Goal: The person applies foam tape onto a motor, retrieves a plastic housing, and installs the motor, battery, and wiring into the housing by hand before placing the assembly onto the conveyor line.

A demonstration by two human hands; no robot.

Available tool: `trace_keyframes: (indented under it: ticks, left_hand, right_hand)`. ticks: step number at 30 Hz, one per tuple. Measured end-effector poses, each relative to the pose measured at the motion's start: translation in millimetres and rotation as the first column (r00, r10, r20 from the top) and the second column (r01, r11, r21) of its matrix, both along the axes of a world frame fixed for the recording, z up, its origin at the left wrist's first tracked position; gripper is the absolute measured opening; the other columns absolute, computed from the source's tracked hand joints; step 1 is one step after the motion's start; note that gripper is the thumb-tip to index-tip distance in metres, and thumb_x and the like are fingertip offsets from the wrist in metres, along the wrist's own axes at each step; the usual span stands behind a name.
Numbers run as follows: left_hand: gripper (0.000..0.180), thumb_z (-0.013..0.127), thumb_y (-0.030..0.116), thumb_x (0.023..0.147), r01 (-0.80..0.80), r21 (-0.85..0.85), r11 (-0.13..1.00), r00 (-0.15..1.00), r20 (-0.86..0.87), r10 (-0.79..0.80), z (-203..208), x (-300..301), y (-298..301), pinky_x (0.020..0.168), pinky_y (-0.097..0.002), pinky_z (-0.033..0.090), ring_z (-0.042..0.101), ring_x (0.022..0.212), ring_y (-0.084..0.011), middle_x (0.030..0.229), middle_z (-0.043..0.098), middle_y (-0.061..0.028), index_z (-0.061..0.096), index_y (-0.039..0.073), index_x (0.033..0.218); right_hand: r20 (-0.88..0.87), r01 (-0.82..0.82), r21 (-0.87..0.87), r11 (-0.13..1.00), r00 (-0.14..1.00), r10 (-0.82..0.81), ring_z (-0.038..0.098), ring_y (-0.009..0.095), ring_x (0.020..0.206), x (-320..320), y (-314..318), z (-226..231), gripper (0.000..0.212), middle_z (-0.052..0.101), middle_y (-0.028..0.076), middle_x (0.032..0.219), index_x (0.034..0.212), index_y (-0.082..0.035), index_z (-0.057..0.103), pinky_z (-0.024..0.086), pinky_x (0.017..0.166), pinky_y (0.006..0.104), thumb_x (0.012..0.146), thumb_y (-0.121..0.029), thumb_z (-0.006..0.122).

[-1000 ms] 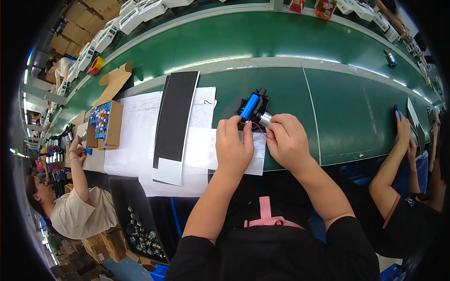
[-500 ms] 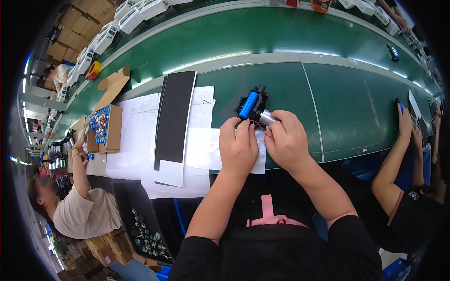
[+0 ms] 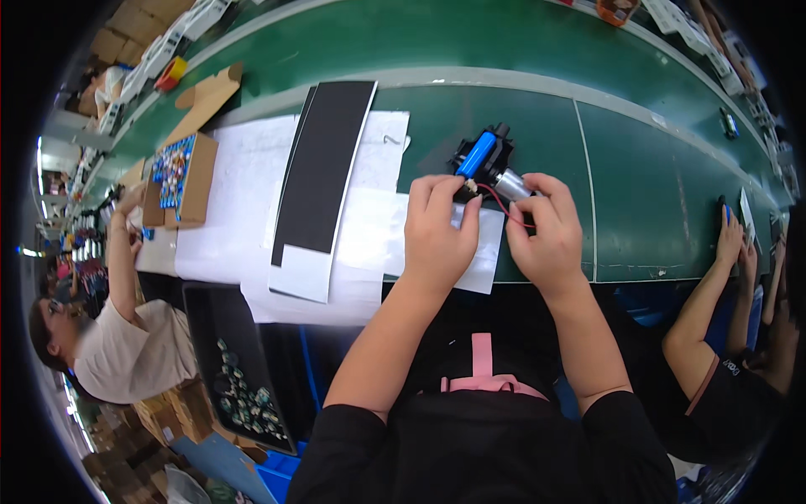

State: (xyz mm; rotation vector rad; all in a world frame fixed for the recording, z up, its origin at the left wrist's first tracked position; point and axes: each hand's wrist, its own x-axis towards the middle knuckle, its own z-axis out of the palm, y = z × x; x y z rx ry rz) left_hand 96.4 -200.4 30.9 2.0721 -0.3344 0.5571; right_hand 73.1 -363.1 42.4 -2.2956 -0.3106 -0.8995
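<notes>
A black plastic assembly [image 3: 502, 151] with a blue cylindrical battery [image 3: 478, 155] and a silver metal cylinder [image 3: 514, 186] lies on the green table just beyond my hands. My left hand [image 3: 440, 231] is closed, thumb and fingers pinched at a small pale wire connector [image 3: 472, 186] by the battery's near end. From there a thin red wire [image 3: 497, 200] loops toward my right hand [image 3: 546, 231], whose thumb and fingers are pinched on it beside the silver cylinder. The wire's end is hidden by the right fingers. Under the hands lies a translucent sheet [image 3: 481, 267].
Left of my hands, a long black board [image 3: 323, 168] rests on white paper [image 3: 227, 210]. Further left stands a cardboard box [image 3: 199, 185] full of blue-ended parts. A black bin [image 3: 239, 336] holds small parts below the table edge. Co-workers sit on both sides.
The view has shifted, so the table things appear higher. My hands have moved slightly apart, and more of the red wire and the pale connector shows between them.
</notes>
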Motion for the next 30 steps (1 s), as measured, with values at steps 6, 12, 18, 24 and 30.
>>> trace_keyframes:
  ticks: [6,12,18,24,30]
  left_hand:
    - [0.03,0.078,0.0,0.081,0.063,-0.148,0.987,0.998,-0.014,-0.066,-9,0,1,0.085,-0.0375,0.053,0.064,0.101,-0.0305,0.116,0.058,-0.017,0.069,-0.003,0.11]
    - [0.031,0.077,-0.004,0.077,0.044,0.05,0.998,0.967,0.251,-0.055,-7,3,-1,0.086,-0.0419,0.052,0.063,0.1,-0.0356,0.11,0.065,-0.018,0.071,0.0,0.107]
    - [0.03,0.079,0.003,0.079,0.031,-0.232,0.972,0.999,-0.003,-0.033,-5,5,1,0.085,-0.0385,0.052,0.063,0.097,-0.0317,0.112,0.065,-0.016,0.07,0.0,0.108]
    - [0.038,0.079,0.006,0.082,-0.001,-0.036,0.999,0.999,0.033,0.002,-10,0,-2,0.09,-0.039,0.054,0.066,0.105,-0.0334,0.115,0.065,-0.0175,0.068,-0.006,0.117]
    - [0.042,0.078,0.006,0.083,-0.017,0.052,0.998,0.994,0.109,0.012,-11,-3,-2,0.086,-0.0374,0.055,0.066,0.102,-0.0327,0.113,0.065,-0.0178,0.066,-0.008,0.122]
  right_hand:
    - [-0.008,-0.035,-0.02,0.999,0.999,0.035,0.068,0.032,0.091,-2,-2,-3,0.018,0.066,0.017,0.112,0.085,-0.001,0.063,0.056,0.076,0.0368,0.072,0.007,0.073]
    - [0.017,-0.008,-0.032,0.999,1.0,0.009,0.068,0.032,0.092,-5,0,-7,0.017,0.066,0.018,0.113,0.085,-0.001,0.064,0.056,0.076,0.0369,0.073,0.006,0.073]
    - [0.032,-0.01,-0.01,1.0,0.999,0.011,0.069,0.032,0.092,-4,0,-8,0.015,0.066,0.017,0.113,0.084,-0.001,0.064,0.057,0.078,0.0367,0.075,0.005,0.074]
    - [0.023,-0.005,0.041,0.999,1.0,0.004,0.069,0.031,0.091,-4,-1,-8,0.014,0.067,0.016,0.113,0.084,-0.001,0.064,0.057,0.077,0.0361,0.076,0.004,0.074]
    - [0.029,-0.014,0.058,0.998,1.0,0.013,0.069,0.031,0.092,-5,-1,-10,0.014,0.067,0.016,0.112,0.084,-0.001,0.064,0.057,0.078,0.0361,0.077,0.004,0.074]
